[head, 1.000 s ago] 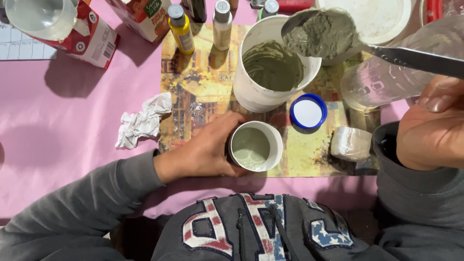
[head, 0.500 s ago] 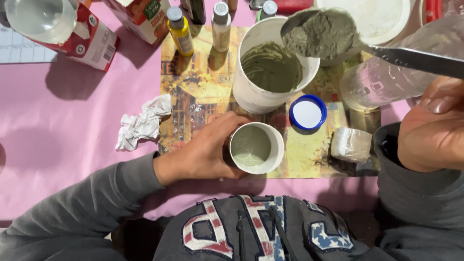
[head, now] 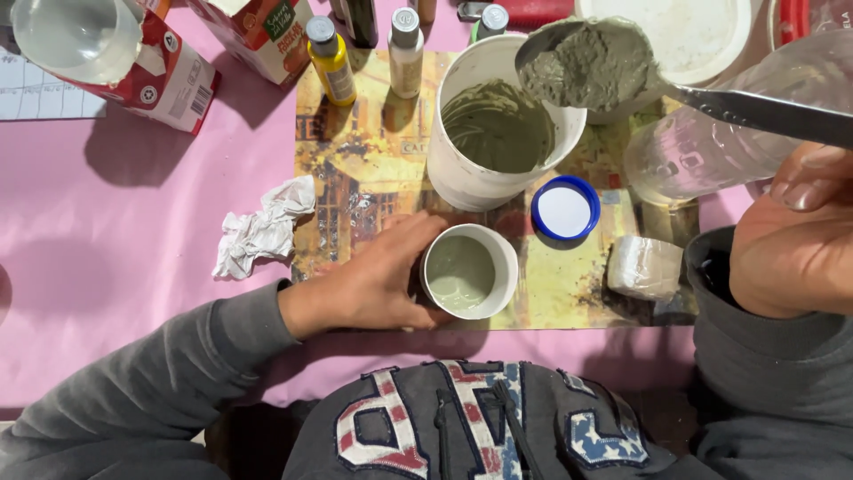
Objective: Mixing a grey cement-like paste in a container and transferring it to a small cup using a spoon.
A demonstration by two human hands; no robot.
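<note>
My left hand [head: 369,284] rests on the mat, fingers curled around the side of a small white cup [head: 469,270] that holds pale green liquid. My right hand [head: 791,244] grips the handle of a metal spoon [head: 755,111]. The spoon's bowl is heaped with thick grey-green paste [head: 588,67] and hangs over the rim of a large white tub [head: 498,133] of the same paste. The tub stands just beyond the small cup.
A blue lid [head: 566,212] and a wrapped whitish block [head: 646,267] lie on the patterned mat [head: 364,169]. A crumpled tissue [head: 262,227], cartons [head: 169,76], small paint bottles [head: 331,58], a clear plastic bottle [head: 711,147] and a white plate [head: 697,31] surround it on the pink cloth.
</note>
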